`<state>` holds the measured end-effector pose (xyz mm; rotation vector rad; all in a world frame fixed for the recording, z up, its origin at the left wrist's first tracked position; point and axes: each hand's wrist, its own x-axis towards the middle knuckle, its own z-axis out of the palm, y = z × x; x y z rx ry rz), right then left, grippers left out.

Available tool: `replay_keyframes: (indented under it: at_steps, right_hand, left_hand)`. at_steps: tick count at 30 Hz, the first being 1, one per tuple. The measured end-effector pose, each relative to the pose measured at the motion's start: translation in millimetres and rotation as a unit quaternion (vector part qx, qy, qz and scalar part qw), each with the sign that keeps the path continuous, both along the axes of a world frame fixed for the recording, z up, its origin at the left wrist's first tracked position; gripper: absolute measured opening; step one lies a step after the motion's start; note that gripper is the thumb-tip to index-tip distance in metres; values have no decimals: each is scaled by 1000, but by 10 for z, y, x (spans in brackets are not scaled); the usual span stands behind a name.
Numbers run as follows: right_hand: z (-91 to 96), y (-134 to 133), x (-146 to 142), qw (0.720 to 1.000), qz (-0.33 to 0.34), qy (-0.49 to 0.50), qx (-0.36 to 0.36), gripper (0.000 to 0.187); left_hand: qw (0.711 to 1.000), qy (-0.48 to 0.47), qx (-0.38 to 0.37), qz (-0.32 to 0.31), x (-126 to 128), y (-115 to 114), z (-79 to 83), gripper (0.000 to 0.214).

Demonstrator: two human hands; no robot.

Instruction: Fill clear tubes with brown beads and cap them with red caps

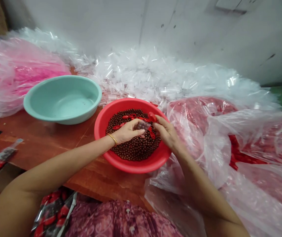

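A red basin [133, 167] holds many small brown balls [136, 149], with several red plastic pieces [116, 127] lying on top of them. Above the balls, my left hand [128, 130] is closed around a small clear plastic container [143, 125] with dark balls inside. My right hand [166, 131], to its right, pinches a red plastic cap-like piece [152, 117] between thumb and fingers. The two hands are close together, and the red piece is just apart from the clear container's upper right end.
To the left stands a pale green basin [62, 98]. Clear plastic tubes [141, 72] are heaped along the wall. Bags with red pieces [205, 112] lie right, and a bag with pink pieces [32, 72] lies left. A box of filled red-ended containers [53, 210] is below the table edge.
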<state>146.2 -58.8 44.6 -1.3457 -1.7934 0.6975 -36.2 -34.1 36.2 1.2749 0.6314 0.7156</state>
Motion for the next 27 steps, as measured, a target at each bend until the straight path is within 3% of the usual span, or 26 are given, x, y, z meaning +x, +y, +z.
replay_keyframes:
  at_steps: [4,9,14,17,22,27]
  right_hand:
    - [33,-97,-20,991,23,-115,69,40]
    - [-14,-140,-14,970,-25,-198,137,42]
    - [-13,-173,-26,953,-14,-268,140,45]
    - [3,-204,-34,943,-13,-296,152,45]
    - [12,-246,-41,914,13,-351,205,43]
    - [-43,-281,-46,887,60,-401,220,48]
  left_hand:
    - [1000,12,11,-12,7,-24,26,20]
    - [997,74,32,-14,2,-37,49,7]
    - [995,80,38,-36,-9,-29,43,7]
    - [991,96,94,-20,-14,-50,39,9]
    - [944,206,250,66,0,-100,65,17]
    - [898,331,286,42,-18,-86,126,10]
